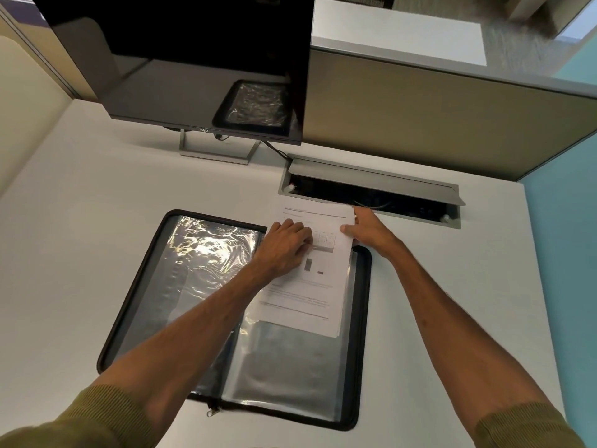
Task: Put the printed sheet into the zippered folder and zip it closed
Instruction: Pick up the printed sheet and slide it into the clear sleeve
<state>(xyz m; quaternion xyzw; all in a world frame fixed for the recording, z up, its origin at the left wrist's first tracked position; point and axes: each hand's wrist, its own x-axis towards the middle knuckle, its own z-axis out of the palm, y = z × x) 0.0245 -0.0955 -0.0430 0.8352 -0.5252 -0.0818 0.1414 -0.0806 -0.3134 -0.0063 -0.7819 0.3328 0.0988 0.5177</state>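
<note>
A black zippered folder (135,286) lies open and flat on the white desk, its clear plastic sleeves showing. The printed sheet (310,295) rests over the folder's right half, its top edge reaching past the folder's far rim. My left hand (286,247) presses on the sheet's upper left part with fingers curled. My right hand (368,232) grips the sheet's upper right corner, thumb on top. The zipper pull (211,411) hangs at the folder's near edge.
A dark monitor (193,69) on a metal stand (219,153) stands at the back left. An open cable hatch (371,192) is set into the desk just beyond the sheet. A grey partition (452,124) closes the back. The desk's right edge (533,253) meets a teal floor.
</note>
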